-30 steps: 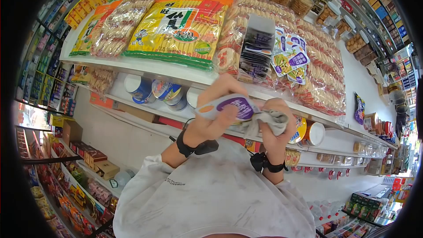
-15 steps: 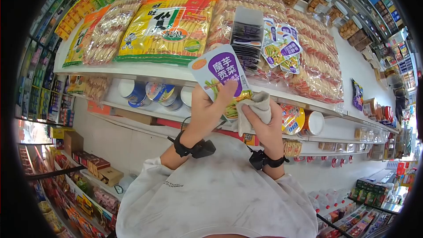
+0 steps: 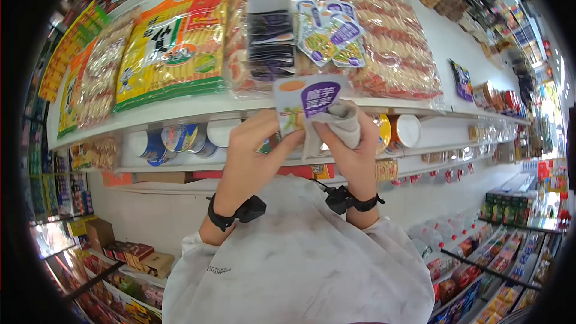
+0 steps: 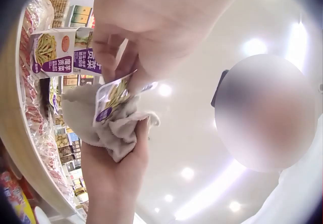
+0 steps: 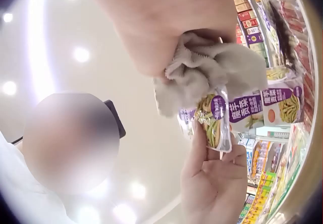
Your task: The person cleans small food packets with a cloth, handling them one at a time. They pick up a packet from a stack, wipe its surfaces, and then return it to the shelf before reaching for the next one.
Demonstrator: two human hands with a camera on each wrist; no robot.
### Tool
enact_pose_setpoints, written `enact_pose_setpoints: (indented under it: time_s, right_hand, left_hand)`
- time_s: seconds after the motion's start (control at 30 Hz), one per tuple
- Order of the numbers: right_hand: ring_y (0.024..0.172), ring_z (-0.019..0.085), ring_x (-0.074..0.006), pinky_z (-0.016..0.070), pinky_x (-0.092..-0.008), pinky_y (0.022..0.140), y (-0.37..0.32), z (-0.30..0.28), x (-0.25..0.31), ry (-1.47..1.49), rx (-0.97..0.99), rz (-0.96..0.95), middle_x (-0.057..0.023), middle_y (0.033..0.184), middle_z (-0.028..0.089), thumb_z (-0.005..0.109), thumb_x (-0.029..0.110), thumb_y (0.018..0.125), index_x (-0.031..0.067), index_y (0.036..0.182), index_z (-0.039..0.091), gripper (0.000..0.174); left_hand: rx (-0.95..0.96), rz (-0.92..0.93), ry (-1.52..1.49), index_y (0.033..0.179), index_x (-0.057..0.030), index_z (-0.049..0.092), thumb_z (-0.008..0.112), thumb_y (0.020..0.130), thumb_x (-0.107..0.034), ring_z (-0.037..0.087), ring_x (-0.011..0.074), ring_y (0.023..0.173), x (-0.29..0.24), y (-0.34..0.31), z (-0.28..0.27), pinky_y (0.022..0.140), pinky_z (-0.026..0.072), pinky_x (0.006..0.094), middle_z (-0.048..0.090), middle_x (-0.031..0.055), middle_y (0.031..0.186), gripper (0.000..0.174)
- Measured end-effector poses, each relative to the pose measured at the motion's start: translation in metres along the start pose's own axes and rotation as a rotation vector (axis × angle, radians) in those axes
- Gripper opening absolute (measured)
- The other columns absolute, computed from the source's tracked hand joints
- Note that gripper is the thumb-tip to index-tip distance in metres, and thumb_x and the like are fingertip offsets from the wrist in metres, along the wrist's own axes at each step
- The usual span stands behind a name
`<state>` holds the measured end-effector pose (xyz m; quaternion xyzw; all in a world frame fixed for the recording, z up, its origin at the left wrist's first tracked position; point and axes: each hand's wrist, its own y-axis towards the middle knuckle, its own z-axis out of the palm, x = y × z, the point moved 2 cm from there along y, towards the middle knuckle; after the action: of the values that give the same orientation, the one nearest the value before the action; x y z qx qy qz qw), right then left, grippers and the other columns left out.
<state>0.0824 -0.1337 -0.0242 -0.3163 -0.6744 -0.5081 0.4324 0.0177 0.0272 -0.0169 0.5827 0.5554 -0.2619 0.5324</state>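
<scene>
A white and purple snack packet (image 3: pixel 291 91) is held up before the shelf edge, its printed face showing in the head view. My left hand (image 3: pixel 255 150) pinches its lower left side between thumb and fingers. Bunched in my right hand (image 3: pixel 357 159), a grey cloth (image 3: pixel 343 121) lies against the packet's lower right part and hides some of the print. In the left wrist view the cloth (image 4: pixel 118 130) wraps behind the packet (image 4: pixel 112 100). The right wrist view shows my left fingertips at the edge of the packet (image 5: pixel 214 123).
On the shelf ahead stands a display box of dark packets (image 3: pixel 270 36), with several loose packets (image 3: pixel 330 33) beside it on bagged crackers (image 3: pixel 393 42). A large yellow snack bag (image 3: pixel 177 48) lies to the left. Tubs (image 3: pixel 180 138) fill the lower shelf.
The packet was tilted and blurred, then turned upright. My left thumb has shifted from its face to its lower left side, and the cloth covers more of it. The head view has swung right.
</scene>
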Motion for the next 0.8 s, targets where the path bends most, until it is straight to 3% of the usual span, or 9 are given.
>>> enact_pose_setpoints:
  time_s: [0.07,0.23,0.33,0.37,0.47,0.57,0.67,0.77,0.8]
  right_hand:
    - [0.074,0.065,-0.0112,0.0493,-0.0261,0.067,-0.002,-0.004,-0.001,-0.059,-0.066,-0.016,-0.0086,0.085,0.07,0.074,0.002,0.08,-0.0015,0.097,0.064,0.021]
    - [0.074,0.064,-0.0112,0.049,-0.0254,0.066,-0.006,-0.017,-0.013,-0.016,-0.208,0.007,-0.0076,0.084,0.069,0.073,0.002,0.082,-0.0018,0.097,0.065,0.018]
    - [0.077,0.063,-0.0096,0.0489,-0.025,0.068,-0.017,-0.021,-0.027,0.109,-0.404,0.117,-0.0064,0.087,0.069,0.074,0.002,0.083,-0.0013,0.099,0.064,0.019]
    - [0.078,0.063,-0.0091,0.0488,-0.0249,0.068,-0.014,-0.023,-0.026,0.101,-0.339,0.099,-0.0059,0.088,0.068,0.074,0.003,0.083,-0.0011,0.1,0.064,0.02]
    - [0.079,0.06,-0.0081,0.0479,-0.0246,0.071,-0.011,-0.035,-0.027,0.051,-0.168,0.147,-0.0033,0.088,0.066,0.074,0.004,0.083,-0.0002,0.098,0.063,0.019]
    - [0.079,0.059,-0.0078,0.0474,-0.0244,0.07,-0.014,-0.045,-0.04,0.029,-0.237,0.195,-0.0017,0.088,0.066,0.073,0.004,0.085,-0.0002,0.098,0.062,0.017]
    - [0.079,0.059,-0.0075,0.0473,-0.0245,0.07,0.0,-0.052,-0.047,0.053,-0.363,0.225,-0.0014,0.088,0.066,0.071,0.004,0.087,-0.0003,0.098,0.063,0.013]
    - [0.081,0.059,-0.0071,0.0477,-0.0248,0.071,0.025,-0.054,-0.054,0.065,-0.422,0.222,-0.0018,0.089,0.067,0.069,0.005,0.089,-0.0003,0.098,0.064,0.012]
    - [0.084,0.061,-0.0077,0.0486,-0.0254,0.073,0.035,-0.052,-0.053,0.061,-0.414,0.202,-0.0036,0.094,0.069,0.069,0.006,0.09,-0.0004,0.102,0.064,0.015]
  left_hand:
    - [0.014,-0.009,0.019,0.089,0.0012,0.069,0.076,0.08,-0.005,0.056,0.0166,0.062,0.003,0.002,0.008,0.054,0.0423,0.0273,0.062,0.007,0.073,0.013]
    - [0.198,0.039,0.026,0.076,0.0009,0.064,0.078,0.078,-0.007,0.053,0.0154,0.056,0.005,0.0,0.023,0.051,0.0407,0.0277,0.057,0.0062,0.066,0.016]
    - [0.086,0.097,0.028,0.076,0.0013,0.064,0.08,0.077,-0.006,0.052,0.0143,0.055,0.002,0.008,0.036,0.049,0.039,0.0273,0.056,0.0052,0.065,0.017]
    - [0.031,0.123,0.032,0.076,0.0015,0.065,0.08,0.077,-0.006,0.052,0.014,0.055,0.002,0.011,0.038,0.049,0.0384,0.0271,0.056,0.0048,0.064,0.017]
    - [-0.04,0.055,0.028,0.09,0.0011,0.068,0.079,0.076,0.0,0.052,0.0129,0.058,0.007,0.022,0.039,0.054,0.04,0.0237,0.059,0.0043,0.074,0.017]
    - [-0.052,0.022,0.017,0.101,-0.0005,0.067,0.079,0.077,-0.001,0.058,0.0138,0.072,0.007,0.033,0.053,0.058,0.0452,0.0252,0.063,0.0069,0.092,0.027]
    - [-0.226,0.27,0.109,0.112,-0.0023,0.066,0.077,0.077,-0.001,0.062,0.021,0.094,0.007,0.041,0.068,0.074,0.0521,0.0319,0.062,0.012,0.11,0.037]
    - [0.084,0.513,0.316,0.122,-0.0026,0.063,0.076,0.075,0.001,0.058,0.0302,0.112,0.011,0.047,0.075,0.091,0.0505,0.0397,0.059,0.0161,0.124,0.048]
    - [0.139,0.514,0.317,0.131,-0.0014,0.056,0.074,0.075,0.001,0.056,0.0357,0.118,0.016,0.049,0.079,0.101,0.0448,0.0435,0.054,0.018,0.132,0.058]
